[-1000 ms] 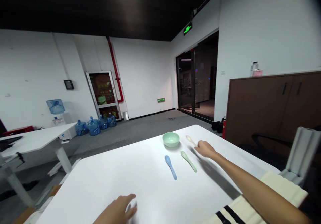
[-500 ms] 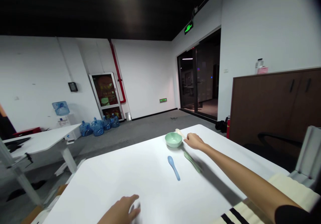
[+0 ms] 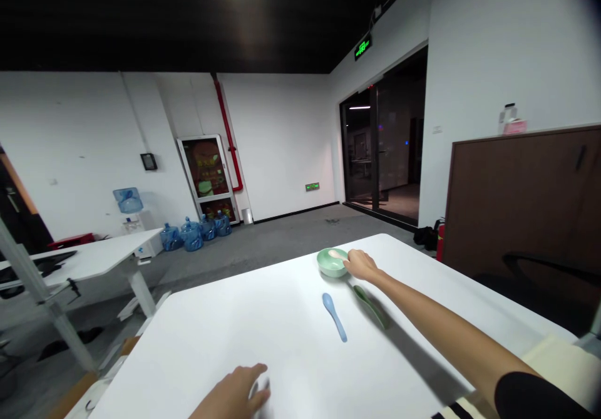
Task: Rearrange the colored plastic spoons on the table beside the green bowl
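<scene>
My right hand [image 3: 361, 264] is closed around the handle of a cream-coloured spoon [image 3: 336, 254]. The spoon's head lies over the inside of a light green bowl [image 3: 331, 271], at its right side; whether it touches the bowl I cannot tell. Nearer to me on the white table [image 3: 225, 337] lie a blue spoon [image 3: 334, 317] and a dark green spoon [image 3: 372, 306], the green one partly in my right arm's shadow. My left hand [image 3: 237, 391] hovers low over the near part of the table, thumb and fingers apart, holding nothing.
At the left stands another white desk [image 3: 103, 250] with a metal leg. Several blue water jugs [image 3: 191, 236] sit on the floor by the far wall. A brown cabinet [image 3: 521, 200] and a dark chair [image 3: 539, 275] are at the right.
My right hand has brought the cream spoon's head from behind the bowl's rim to over its inside. The view has shifted slightly; my left hand keeps its pose.
</scene>
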`<state>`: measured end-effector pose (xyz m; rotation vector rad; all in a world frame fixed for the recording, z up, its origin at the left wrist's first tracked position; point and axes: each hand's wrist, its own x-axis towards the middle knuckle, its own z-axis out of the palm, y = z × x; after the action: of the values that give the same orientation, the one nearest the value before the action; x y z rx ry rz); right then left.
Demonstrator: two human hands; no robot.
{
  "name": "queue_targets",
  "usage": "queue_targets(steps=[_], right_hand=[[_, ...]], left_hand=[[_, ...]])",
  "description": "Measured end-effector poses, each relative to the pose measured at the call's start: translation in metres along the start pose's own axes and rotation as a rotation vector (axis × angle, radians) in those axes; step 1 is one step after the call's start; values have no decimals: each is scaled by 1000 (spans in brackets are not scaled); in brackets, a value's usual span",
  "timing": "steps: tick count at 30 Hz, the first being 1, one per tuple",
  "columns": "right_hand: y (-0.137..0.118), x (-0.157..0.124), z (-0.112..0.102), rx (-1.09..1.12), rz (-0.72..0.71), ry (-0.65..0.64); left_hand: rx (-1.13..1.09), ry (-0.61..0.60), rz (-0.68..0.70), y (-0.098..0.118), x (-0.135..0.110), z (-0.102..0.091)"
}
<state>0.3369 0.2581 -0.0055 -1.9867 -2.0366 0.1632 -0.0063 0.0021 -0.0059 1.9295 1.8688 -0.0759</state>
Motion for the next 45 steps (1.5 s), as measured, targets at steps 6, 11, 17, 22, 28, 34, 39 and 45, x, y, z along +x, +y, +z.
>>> queue_targets(steps=[6,11,17,22,28,34,39,45], right_hand=[[-5,11,14,-1,1,16],[-10,20,24,10,11,13],[-13,26,39,5,25,-2],[-13,27,44,-4,26,-11],[-12,24,43,-15,15,-30],[-14,20,42,-19,0,-42],[-18,13,37,-10,-3,-14],[-15,-15,11,6,-52,46]], left_hand=[[0,-3,-11,6,0,-2],[18,-1,-12,8,-2,-5],[-6,-14,-25,7,-1,-6],[-18,3,-25,4,0,-3],[-24,15,-10,1,3,0],[-5,-2,-13,4,0,-3],[1,2,-16,7,-2,-5],[-35,3,-13,-1,4,2]])
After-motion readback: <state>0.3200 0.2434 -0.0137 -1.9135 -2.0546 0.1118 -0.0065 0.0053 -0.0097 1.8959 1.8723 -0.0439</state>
